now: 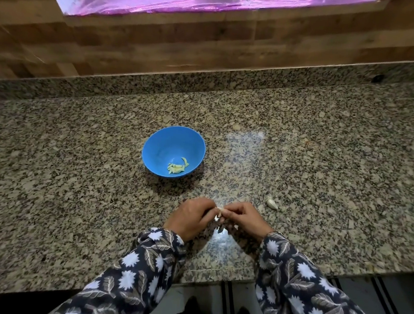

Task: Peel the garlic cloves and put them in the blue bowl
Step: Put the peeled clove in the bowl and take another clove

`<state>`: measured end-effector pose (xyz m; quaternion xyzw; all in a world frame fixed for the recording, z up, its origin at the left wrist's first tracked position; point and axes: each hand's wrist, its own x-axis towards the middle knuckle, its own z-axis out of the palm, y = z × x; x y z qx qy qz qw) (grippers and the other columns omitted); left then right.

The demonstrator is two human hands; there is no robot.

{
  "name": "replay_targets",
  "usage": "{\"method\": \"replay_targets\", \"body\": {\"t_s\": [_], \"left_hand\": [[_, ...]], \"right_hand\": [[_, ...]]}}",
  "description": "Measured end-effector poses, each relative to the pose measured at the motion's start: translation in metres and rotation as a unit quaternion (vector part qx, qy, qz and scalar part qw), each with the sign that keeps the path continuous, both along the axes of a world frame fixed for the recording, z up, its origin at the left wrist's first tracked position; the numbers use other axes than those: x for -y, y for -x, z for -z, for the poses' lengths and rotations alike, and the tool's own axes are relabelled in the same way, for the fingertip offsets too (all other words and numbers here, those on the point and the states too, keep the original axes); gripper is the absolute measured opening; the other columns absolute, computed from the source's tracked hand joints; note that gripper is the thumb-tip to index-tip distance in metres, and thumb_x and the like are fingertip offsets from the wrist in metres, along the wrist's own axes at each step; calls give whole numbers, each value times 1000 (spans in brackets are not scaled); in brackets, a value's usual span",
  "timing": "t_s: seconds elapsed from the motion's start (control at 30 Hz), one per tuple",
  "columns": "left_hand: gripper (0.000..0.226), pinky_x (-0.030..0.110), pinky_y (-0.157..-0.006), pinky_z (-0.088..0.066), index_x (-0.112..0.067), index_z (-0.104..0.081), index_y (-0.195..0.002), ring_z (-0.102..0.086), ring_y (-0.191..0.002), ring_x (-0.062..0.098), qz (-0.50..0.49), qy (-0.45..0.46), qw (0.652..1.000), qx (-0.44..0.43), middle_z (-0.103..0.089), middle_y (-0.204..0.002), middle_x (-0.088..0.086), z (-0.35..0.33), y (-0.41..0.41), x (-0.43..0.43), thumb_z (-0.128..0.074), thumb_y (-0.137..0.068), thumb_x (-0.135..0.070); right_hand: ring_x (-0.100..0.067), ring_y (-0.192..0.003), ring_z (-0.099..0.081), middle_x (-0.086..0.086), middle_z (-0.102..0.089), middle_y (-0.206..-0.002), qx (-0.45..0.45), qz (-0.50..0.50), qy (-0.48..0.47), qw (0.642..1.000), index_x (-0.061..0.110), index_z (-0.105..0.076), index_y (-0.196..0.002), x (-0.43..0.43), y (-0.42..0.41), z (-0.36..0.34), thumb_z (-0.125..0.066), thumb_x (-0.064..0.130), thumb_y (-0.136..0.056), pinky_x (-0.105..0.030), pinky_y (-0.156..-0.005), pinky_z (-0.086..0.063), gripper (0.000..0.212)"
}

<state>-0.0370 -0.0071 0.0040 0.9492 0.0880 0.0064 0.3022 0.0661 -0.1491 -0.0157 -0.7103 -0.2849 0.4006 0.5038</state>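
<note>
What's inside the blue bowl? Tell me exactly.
A small heap of peeled garlic cloves lies low in the blue bowl; the rest is bare blue. Anything beneath the heap is covered.

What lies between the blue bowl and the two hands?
Only bare granite counter, as the head view shows; the blue bowl stands apart from the left hand and right hand.

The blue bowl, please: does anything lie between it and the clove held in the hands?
Nothing visible: only granite counter separates the held clove from the blue bowl; the loose clove lies off to the right.
</note>
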Motion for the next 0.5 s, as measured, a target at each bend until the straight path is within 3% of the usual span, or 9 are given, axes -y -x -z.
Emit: {"method": "replay_targets", "body": {"t_s": [0.1, 0.17, 0.23, 0.3, 0.37, 0.5], "left_hand": [[24, 14, -55, -26, -9, -57, -83, -44, -65, 10, 3, 1, 1000, 3, -50, -74, -3, -2, 0, 0, -45, -98, -23], [23, 16, -55, -25, -12, -50, -75, -39, -62, 10, -6, 9, 1000, 3, -45, -69, -5, -3, 0, 2, -45, -97, -18], [23, 18, -53, -25, -12, -47, -72, -36, -59, 10, -22, 17, 1000, 1, -43, -67, -3, -3, 0, 3, -46, -95, -16], [24, 19, -50, -26, -10, -50, -70, -37, -55, 10, -41, 39, 998, 1, -46, -63, 0, -4, 0, 3, -48, -93, -14], [24, 27, -52, -29, -7, -55, -67, -41, -54, 14, -66, 67, 996, 4, -52, -61, 7, -5, -1, 1, -52, -90, -14], [18, 23, -53, -39, -6, -69, -76, -53, -58, 17, -89, 85, 992, 14, -65, -68, 8, -4, 0, -1, -58, -89, -14]], "right_hand": [[-9, -63, -57, -1, -66, -73, 8, -14, 11, 1000, -5, -69, -90, 0, 0, -1, -57, 11, -90, -19, -62, -45, 20], [-2, -60, -58, 8, -66, -68, 65, -7, 22, 998, 4, -72, -88, -2, 2, -1, -59, 17, -89, -16, -59, -46, 18], [-11, -70, -66, 3, -71, -76, 146, 10, 53, 988, 14, -73, -91, -5, 3, 2, -60, 29, -88, -32, -69, -54, 20], [-22, -80, -67, -4, -73, -84, 167, 25, 66, 983, 21, -73, -95, -6, 4, 3, -60, 36, -87, -46, -77, -54, 22], [-24, -82, -67, -4, -73, -87, 165, 28, 66, 984, 24, -72, -97, -6, 4, 3, -60, 38, -86, -48, -78, -53, 22], [-20, -83, -67, -1, -73, -91, 190, 23, 82, 978, 22, -71, -101, -6, 1, 0, -60, 37, -86, -45, -78, -54, 24]]}}
